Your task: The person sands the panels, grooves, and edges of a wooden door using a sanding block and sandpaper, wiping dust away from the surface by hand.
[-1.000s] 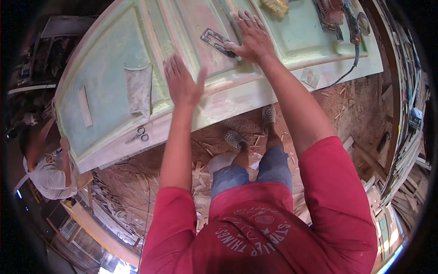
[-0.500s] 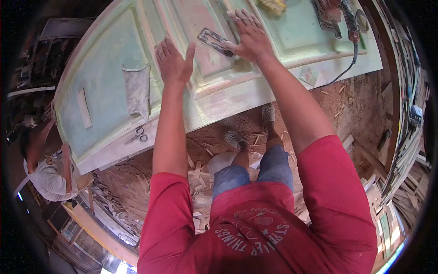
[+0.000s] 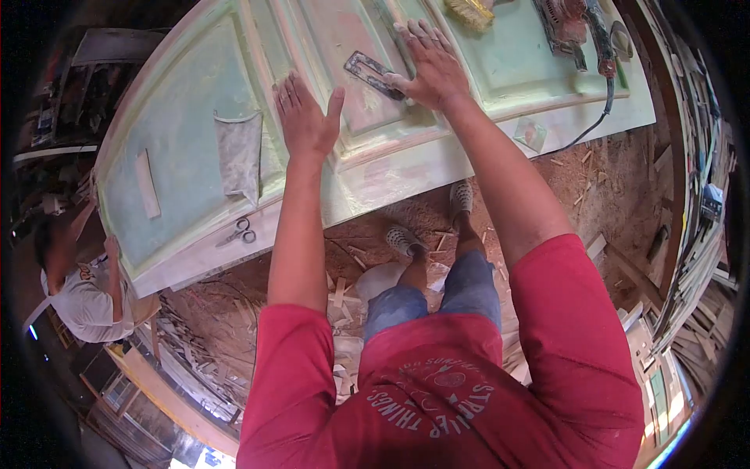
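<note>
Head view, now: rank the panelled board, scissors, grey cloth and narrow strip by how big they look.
1. Panelled board, by far the largest
2. Grey cloth
3. Narrow strip, longer than the scissors
4. Scissors

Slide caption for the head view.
Left hand and right hand spread over pale green panelled board, scissors and corded power tool on it.

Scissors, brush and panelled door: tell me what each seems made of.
Scissors: probably metal, from the grey blades; finish unclear.
Brush: coarse yellowish bristles, natural or synthetic, by their tufted look.
Panelled door: likely wood, from its mouldings, under patchy, pale-green and pinkish paint or primer.
</note>
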The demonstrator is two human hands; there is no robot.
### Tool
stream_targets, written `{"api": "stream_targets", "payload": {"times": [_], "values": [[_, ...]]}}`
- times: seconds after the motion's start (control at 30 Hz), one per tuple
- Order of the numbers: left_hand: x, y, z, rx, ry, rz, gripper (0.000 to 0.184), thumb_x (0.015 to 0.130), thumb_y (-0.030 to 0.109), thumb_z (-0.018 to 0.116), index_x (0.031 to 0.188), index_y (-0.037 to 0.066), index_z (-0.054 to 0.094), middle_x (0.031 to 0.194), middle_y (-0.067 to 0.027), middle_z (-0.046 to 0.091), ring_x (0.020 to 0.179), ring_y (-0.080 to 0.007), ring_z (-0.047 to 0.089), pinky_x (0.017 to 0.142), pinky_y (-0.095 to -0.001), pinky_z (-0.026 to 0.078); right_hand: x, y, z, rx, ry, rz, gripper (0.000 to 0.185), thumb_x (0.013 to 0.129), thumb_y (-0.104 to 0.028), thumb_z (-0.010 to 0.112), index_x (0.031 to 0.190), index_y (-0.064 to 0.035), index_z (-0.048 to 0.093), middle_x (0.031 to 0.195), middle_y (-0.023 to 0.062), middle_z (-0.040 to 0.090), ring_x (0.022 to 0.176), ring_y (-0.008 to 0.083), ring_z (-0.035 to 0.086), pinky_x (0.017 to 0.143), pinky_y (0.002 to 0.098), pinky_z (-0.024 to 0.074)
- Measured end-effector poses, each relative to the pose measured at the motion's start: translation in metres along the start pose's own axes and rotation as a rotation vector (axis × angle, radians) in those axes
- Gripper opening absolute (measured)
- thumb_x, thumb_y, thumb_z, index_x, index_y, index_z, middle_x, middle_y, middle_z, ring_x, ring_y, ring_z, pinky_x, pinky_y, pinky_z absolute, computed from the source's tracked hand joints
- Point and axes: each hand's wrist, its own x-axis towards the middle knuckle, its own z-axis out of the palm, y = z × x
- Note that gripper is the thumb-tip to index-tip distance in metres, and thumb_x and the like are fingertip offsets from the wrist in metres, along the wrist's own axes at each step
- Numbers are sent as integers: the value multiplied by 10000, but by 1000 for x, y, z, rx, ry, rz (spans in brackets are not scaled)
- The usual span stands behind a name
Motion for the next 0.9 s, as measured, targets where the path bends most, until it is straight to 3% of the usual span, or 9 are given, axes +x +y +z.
{"api": "stream_targets", "payload": {"times": [0.17, 0.23, 0.43, 0.63, 0.73, 0.83, 0.9], "values": [[-125, 28, -23, 15, -102, 42, 1025, 1050, 565, 601, 1685, -126, 189, 1763, -347, 211, 1652, -487, 183, 1368, -563, 98, 4, -3, -5, 17, -23, 17, 1043, 896, -695, 706, 1736, -219, 311, 1777, 151, 338, 1676, 294, 243, 1398, 428, 150], [-125, 35, -29, 12, -110, 57, 1018, 1055, 571, 588, 1683, -126, 193, 1762, -345, 215, 1649, -487, 188, 1368, -564, 99, 0, -4, -6, 7, -46, 14, 1045, 895, -685, 714, 1736, -216, 310, 1781, 150, 331, 1678, 296, 235, 1397, 428, 151], [-10, 7, -8, 43, -8, 26, 1061, 1044, 626, 576, 1663, -151, 204, 1715, -363, 297, 1628, -488, 247, 1362, -563, 143, -1, -3, -1, 18, -22, 19, 1045, 891, -670, 727, 1733, -207, 316, 1792, 148, 309, 1683, 291, 220, 1398, 427, 137], [-118, 29, -23, 25, -59, 58, 1121, 1026, 696, 550, 1662, -157, 197, 1722, -363, 285, 1637, -491, 227, 1369, -554, 109, -1, -5, -4, 20, -26, 29, 1066, 881, -657, 745, 1733, -181, 317, 1788, 154, 316, 1682, 295, 226, 1398, 425, 133], [-86, 25, -21, 100, -82, 62, 1140, 1020, 729, 528, 1660, -160, 211, 1731, -363, 277, 1643, -483, 222, 1372, -550, 96, 1, -5, -5, 19, -39, 10, 1068, 885, -662, 735, 1735, -171, 313, 1786, 156, 320, 1680, 299, 229, 1398, 423, 131], [15, -1, -2, 67, -10, 24, 1138, 1020, 738, 526, 1652, -164, 242, 1729, -364, 287, 1646, -464, 233, 1374, -542, 102, 1, -6, -8, 11, -40, 0, 1062, 891, -664, 727, 1737, -174, 311, 1786, 156, 321, 1679, 302, 232, 1397, 423, 129], [40, -8, -1, 23, 9, 18, 1132, 1020, 734, 533, 1651, -163, 251, 1727, -363, 294, 1645, -463, 236, 1374, -538, 106, -1, -7, -8, 15, -42, 15, 1063, 894, -664, 726, 1740, -177, 303, 1785, 155, 324, 1679, 302, 231, 1397, 423, 128]]}}
